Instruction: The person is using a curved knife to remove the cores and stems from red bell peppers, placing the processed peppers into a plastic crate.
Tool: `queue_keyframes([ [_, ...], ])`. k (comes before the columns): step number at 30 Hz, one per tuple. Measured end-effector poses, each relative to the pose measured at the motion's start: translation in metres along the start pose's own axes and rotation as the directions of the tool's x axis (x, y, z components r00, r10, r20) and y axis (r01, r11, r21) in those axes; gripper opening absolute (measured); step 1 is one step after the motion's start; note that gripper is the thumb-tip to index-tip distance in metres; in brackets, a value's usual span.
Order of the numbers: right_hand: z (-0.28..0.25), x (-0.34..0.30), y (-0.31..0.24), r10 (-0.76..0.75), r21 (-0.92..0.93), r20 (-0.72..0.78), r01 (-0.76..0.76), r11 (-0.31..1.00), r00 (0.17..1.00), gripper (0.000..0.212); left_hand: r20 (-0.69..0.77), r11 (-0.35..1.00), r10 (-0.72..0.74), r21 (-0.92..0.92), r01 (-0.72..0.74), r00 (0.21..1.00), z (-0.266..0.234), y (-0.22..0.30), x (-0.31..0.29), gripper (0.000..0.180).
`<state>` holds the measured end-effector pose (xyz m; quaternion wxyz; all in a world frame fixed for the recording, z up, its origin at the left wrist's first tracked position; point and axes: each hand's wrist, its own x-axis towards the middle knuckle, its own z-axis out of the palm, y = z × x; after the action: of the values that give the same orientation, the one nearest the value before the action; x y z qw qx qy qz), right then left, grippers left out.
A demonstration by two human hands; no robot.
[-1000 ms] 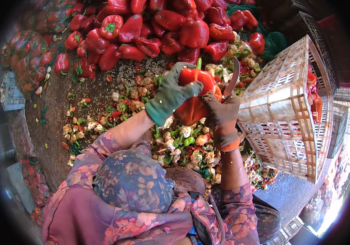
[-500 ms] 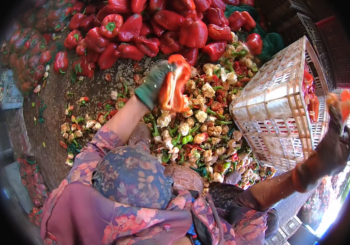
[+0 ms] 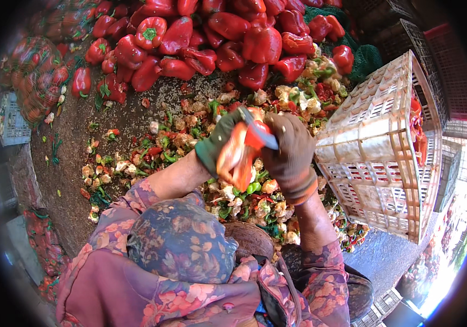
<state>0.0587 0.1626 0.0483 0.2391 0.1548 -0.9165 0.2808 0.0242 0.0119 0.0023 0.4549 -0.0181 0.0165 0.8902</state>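
My left hand, in a green glove, is closed around a cut-open red bell pepper with its pale inside showing. Close against it on the right is my right hand, in a brown glove with an orange cuff. Its fingers are closed on a knife, whose grey blade crosses the upper part of the pepper, smeared by motion. The handle is hidden in the glove. Beneath both hands lies a heap of pepper cores and green stems.
Whole red bell peppers are piled at the far side. A white plastic crate, tipped over on the right, holds red pepper pieces. Net bags of peppers stand far left, with more crates at the far right.
My right hand has swung in from beside the crate on the far right to the pepper. My left hand still holds the pepper, now slightly lower.
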Motion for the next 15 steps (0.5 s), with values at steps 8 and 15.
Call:
queue_keyframes([
  [8, -0.079, 0.018, -0.02, 0.607, 0.795, -0.225, -0.217, 0.566, 0.762, 0.02, 0.155, 0.997, 0.033, -0.076, -0.022, 0.987, -0.031, 0.034, 0.009, 0.05],
  [15, -0.081, 0.014, -0.009, 0.512, 0.882, 0.171, -0.362, 0.302, 0.842, 0.041, -0.149, 0.93, 0.131, 0.361, -0.069, 0.98, -0.005, 0.021, 0.01, 0.034],
])
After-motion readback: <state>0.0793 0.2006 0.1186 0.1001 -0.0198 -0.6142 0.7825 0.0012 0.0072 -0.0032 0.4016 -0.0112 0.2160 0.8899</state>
